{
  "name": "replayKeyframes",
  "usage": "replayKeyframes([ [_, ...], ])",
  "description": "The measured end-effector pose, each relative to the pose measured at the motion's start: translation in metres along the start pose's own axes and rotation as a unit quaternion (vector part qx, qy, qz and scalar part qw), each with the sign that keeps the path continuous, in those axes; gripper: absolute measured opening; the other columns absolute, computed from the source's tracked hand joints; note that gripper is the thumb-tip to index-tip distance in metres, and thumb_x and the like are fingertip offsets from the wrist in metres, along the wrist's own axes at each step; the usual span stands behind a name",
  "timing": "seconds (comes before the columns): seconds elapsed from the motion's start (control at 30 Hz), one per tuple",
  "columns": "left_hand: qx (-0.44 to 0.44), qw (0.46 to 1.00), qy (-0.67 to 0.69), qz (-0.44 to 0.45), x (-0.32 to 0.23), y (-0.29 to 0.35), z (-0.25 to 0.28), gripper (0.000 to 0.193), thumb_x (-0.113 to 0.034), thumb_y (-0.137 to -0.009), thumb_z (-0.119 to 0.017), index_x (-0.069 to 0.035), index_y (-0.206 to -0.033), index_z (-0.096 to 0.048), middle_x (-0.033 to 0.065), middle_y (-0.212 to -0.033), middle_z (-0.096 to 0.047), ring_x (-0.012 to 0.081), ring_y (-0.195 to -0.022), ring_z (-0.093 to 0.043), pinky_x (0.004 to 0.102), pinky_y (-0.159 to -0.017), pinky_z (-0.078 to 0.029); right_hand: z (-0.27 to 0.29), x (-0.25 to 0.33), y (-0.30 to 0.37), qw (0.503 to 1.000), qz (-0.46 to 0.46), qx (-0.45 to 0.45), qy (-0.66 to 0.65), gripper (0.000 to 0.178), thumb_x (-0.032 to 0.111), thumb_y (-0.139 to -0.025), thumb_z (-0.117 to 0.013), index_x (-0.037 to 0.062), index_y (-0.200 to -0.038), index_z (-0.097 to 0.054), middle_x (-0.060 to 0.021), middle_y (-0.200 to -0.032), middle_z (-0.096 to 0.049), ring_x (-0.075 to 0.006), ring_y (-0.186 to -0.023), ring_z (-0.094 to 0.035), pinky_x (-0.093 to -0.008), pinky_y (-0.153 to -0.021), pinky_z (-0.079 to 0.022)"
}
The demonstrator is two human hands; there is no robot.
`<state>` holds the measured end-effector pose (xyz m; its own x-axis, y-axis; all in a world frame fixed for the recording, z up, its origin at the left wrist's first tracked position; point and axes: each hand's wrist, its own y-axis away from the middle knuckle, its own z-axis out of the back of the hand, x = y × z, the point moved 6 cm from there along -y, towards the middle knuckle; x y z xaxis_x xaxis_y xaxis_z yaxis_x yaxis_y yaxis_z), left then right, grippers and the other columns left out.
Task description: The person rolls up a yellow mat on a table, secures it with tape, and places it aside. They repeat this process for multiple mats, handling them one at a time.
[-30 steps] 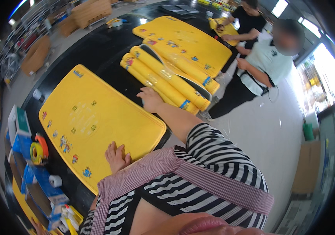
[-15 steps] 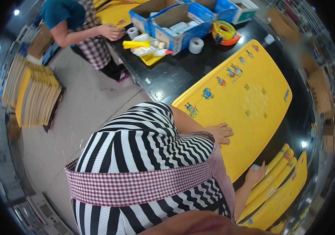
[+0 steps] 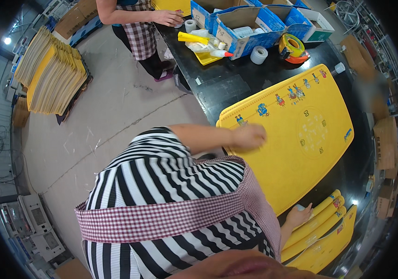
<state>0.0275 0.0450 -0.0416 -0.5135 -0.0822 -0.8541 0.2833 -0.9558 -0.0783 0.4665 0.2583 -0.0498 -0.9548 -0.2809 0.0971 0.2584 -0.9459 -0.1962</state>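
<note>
A large yellow board with rounded corners and small printed cartoon figures lies on the black table. Over its near left part is my left hand, slightly smeared by motion, its fingers curled in. Whatever those fingers may hold is hidden. Beyond the board's lower right edge, my right hand grips a small whitish object, mostly covered by the fingers. Close to that hand, several curved yellow panels with small printed pictures lie side by side.
Blue boxes holding white rolls stand at the table's far side. Nearby are a white roll, yellow and orange tape rolls and a yellow tray. A co-worker's hand rests at the far left. Stacked yellow boards stand on the floor.
My left hand has lifted from lying spread on the board, moved left and away from me, and curled its fingers. The right hand keeps its grip. The whole view has shifted.
</note>
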Motion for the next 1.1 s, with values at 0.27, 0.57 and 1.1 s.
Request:
replayKeyframes([
  [0.27,-0.464,0.775,0.171,0.393,0.176,0.086,0.282,0.029,-0.025,-0.093,-0.071,-0.002,-0.110,-0.068,0.0208,-0.098,-0.073,0.0293,-0.090,-0.072,0.0428,-0.081,-0.058,0.028,-0.004,-0.003,0.996,0.020,0.041,-0.074,0.069,0.014,-0.088,-0.069,0.0051,-0.152,-0.048,-0.0296,-0.159,-0.038,-0.0439,-0.147,-0.037,-0.0486,-0.122,-0.030],
  [0.57,-0.183,0.720,-0.550,0.382,0.139,0.030,0.392,0.046,-0.021,-0.105,-0.042,-0.026,-0.148,-0.055,0.0051,-0.154,-0.052,0.0321,-0.144,-0.046,0.0609,-0.117,-0.032,0.073,0.057,0.021,0.983,0.068,0.103,-0.137,0.062,0.012,-0.089,-0.073,0.0010,-0.147,-0.053,-0.0273,-0.157,-0.044,-0.0424,-0.147,-0.040,-0.0488,-0.121,-0.031],
  [1.1,-0.086,0.859,-0.447,0.235,0.197,0.007,0.405,0.028,-0.020,-0.089,-0.069,-0.004,-0.112,-0.072,0.0211,-0.121,-0.071,0.0383,-0.113,-0.067,0.0463,-0.098,-0.054,0.063,0.041,0.068,0.985,0.119,0.041,-0.117,0.057,0.013,-0.078,-0.075,0.0019,-0.133,-0.064,-0.0258,-0.133,-0.064,-0.0454,-0.131,-0.054,-0.0515,-0.118,-0.036],
])
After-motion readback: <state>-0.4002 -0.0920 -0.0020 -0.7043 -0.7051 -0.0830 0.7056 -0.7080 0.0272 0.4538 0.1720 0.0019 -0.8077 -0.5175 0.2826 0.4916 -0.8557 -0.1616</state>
